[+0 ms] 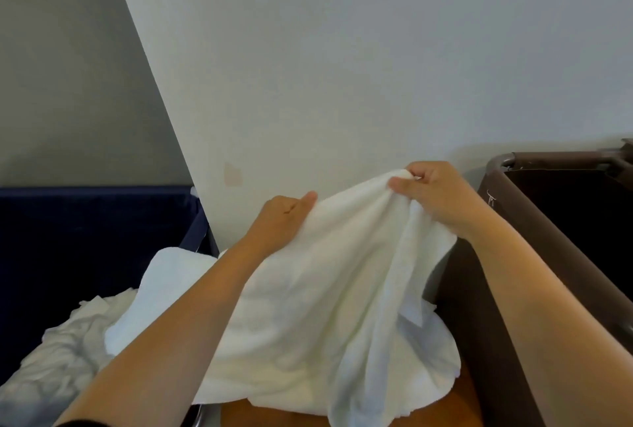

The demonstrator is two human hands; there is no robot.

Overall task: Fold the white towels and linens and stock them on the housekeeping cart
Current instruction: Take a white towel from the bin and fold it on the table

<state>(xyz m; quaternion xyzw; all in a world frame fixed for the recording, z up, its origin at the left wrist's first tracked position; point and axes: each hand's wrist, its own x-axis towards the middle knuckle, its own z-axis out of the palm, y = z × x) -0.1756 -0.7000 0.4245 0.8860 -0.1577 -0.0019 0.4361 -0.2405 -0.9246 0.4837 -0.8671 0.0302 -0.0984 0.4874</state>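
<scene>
Plainly, the white towel (325,272) is lifted off the wooden surface (274,416) so that its top edge can be found and stretched straight before the first fold. The right hand (435,193) pinches a bunched corner of it between thumb and curled fingers. The left hand (284,217) grips the same edge further along, thumb on the near side and fingers hidden behind the cloth. Holding two points along one edge lets the weight of the cloth pull out the creases. The lower part drapes in loose folds and lies on the surface near its far edge, between the two containers.

Counted, there are two hands, both on one towel. One dark blue bin (85,221) stands at the surface's left edge and holds a crumpled heap of white linen (61,341); how many pieces are in the heap cannot be told. One brown bin (513,255), probably part of the housekeeping cart, stands at the right edge, its inside dark. No folded stack shows, so the stocking looks barely begun.
</scene>
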